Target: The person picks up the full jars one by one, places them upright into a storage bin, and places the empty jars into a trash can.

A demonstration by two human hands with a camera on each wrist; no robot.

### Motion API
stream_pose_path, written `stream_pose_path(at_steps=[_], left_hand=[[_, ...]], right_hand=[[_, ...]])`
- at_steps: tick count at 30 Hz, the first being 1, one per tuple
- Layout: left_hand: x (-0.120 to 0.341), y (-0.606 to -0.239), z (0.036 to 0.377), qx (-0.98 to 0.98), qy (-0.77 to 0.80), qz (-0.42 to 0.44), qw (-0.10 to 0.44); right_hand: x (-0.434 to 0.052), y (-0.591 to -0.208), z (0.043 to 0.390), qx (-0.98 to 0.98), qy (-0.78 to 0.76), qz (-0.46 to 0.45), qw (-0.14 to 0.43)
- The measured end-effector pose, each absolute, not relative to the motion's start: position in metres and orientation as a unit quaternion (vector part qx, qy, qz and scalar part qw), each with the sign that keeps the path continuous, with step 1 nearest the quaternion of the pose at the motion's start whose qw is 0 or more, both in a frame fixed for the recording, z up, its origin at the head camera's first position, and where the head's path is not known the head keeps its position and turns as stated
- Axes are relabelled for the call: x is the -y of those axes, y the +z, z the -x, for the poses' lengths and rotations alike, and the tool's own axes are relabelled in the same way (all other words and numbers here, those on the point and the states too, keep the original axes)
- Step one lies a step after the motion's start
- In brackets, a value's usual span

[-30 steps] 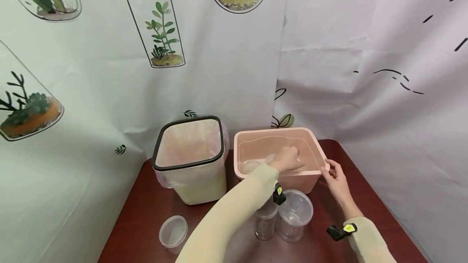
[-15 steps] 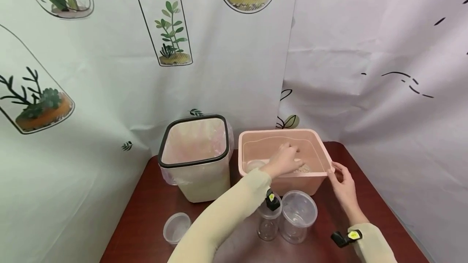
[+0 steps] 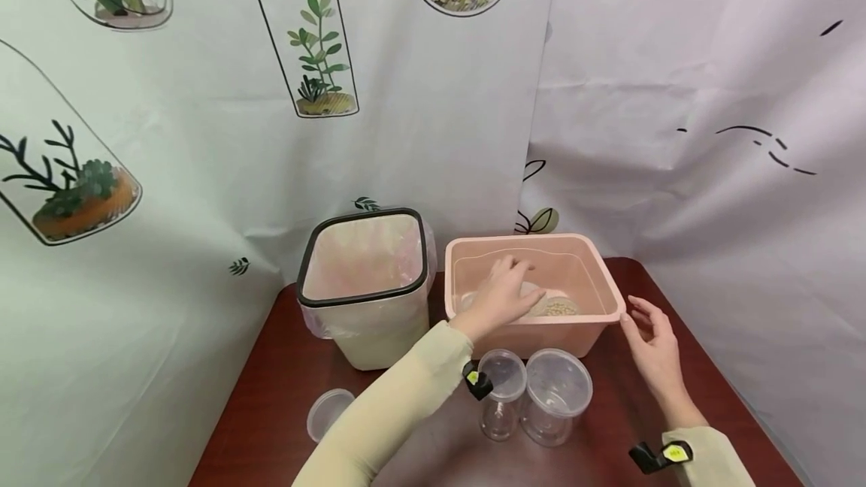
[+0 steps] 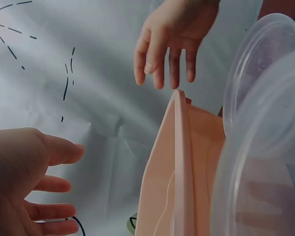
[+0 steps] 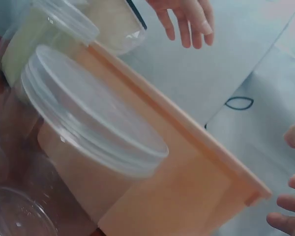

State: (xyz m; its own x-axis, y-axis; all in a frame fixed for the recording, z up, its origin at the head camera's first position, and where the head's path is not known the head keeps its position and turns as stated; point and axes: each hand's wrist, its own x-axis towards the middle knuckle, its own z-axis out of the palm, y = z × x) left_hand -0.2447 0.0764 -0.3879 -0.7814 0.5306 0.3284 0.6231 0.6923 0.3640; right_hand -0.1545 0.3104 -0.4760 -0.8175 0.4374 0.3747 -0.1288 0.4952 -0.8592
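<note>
Inside pink tub (image 3: 601,285): left hand (image 3: 499,293) spread loosely over clear container (image 3: 537,299), gripping nothing; right hand (image 3: 652,342) open beside rim; container probably light, slippery, best gripped by rim.

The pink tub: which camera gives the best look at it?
The head view: it shows the whole pink tub, with the left hand inside. The left wrist view catches only its rim edge-on; the right wrist view shows one outer wall and rim.
</note>
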Motion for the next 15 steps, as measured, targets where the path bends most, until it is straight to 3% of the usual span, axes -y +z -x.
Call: stream_pose_path(at_steps=[15], left_hand=[[-0.025, -0.394, 0.227, 0.871, -0.256, 0.338, 0.248]], right_hand=[[-0.277, -0.463, 0.140, 0.803, 0.496, -0.004, 0.331]])
